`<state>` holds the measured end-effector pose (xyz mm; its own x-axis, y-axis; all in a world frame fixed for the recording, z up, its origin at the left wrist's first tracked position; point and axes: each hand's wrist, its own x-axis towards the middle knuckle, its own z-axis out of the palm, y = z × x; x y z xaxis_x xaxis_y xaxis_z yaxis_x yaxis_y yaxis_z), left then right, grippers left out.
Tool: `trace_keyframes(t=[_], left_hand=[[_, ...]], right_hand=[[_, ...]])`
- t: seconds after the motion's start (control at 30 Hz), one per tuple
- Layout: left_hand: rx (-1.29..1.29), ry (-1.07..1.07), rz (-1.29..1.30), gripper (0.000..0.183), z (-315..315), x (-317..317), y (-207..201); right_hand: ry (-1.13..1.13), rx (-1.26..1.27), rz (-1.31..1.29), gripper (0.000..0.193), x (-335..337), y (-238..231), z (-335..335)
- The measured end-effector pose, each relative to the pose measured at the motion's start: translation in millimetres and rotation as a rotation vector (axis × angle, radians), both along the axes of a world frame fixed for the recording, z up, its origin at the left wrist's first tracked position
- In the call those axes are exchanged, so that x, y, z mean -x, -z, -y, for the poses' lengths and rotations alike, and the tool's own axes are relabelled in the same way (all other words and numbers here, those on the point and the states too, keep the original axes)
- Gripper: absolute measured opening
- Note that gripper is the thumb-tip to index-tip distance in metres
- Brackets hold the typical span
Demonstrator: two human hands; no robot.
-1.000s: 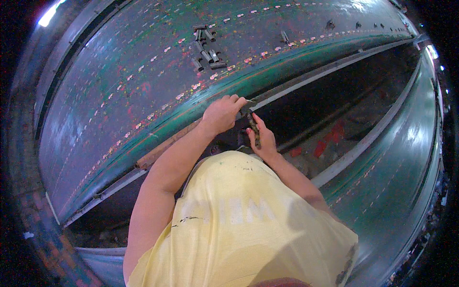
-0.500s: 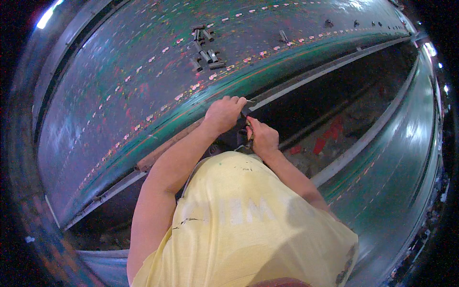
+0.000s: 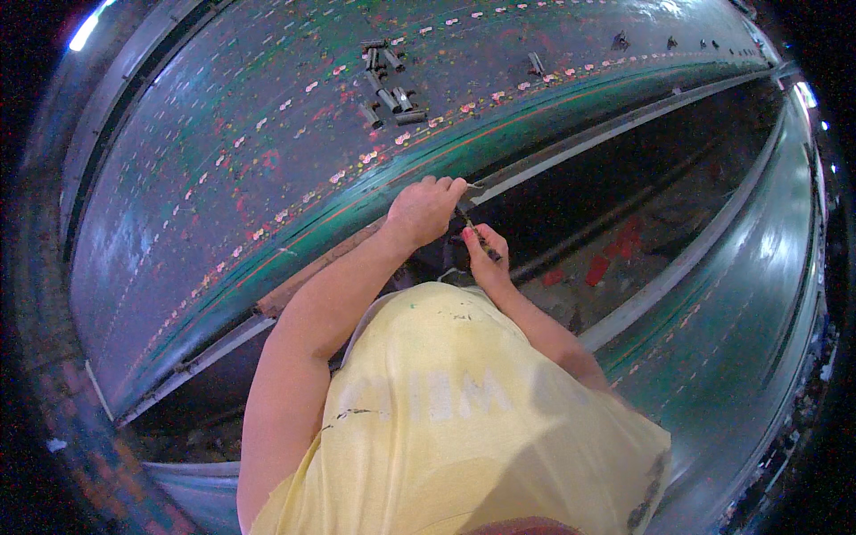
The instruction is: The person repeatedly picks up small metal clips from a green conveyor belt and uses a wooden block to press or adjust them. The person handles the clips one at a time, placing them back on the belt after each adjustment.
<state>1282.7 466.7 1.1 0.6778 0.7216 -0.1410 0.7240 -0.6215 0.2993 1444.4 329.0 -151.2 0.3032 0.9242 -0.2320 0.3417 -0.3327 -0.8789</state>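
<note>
In front of my body, just over the metal edge rail of the long table, my left hand is closed with its fingers curled. What it grips is mostly hidden; a thin pale strand pokes out past its fingertips. Lower and to the right, my right hand is closed on a thin dark stick-like tool. The tool slants from beside my left fingers down across my right fingers. Its exact kind is too small to tell.
The long green table bears rows of small printed motifs and colour specks. Several dark metal cylinders lie on it. A brown bar runs along its near edge. Behind a dark gap with red pieces stands a second green table.
My right hand has turned and drawn slightly down, so more of the dark stick-like tool shows between my hands. My left hand stays nearly in place.
</note>
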Motion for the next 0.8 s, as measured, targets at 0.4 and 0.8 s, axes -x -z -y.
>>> trace_keyframes(t=[0.4,0.8], left_hand=[[0.026,-0.035,-0.007,0.04,-1,2,4],[-0.027,-0.033,0.567,0.041,-7,26,18]], right_hand=[[0.049,0.265,-0.953,0.035,-10,-76,-17],[-0.007,0.297,-0.95,0.028,-20,-60,-19]])
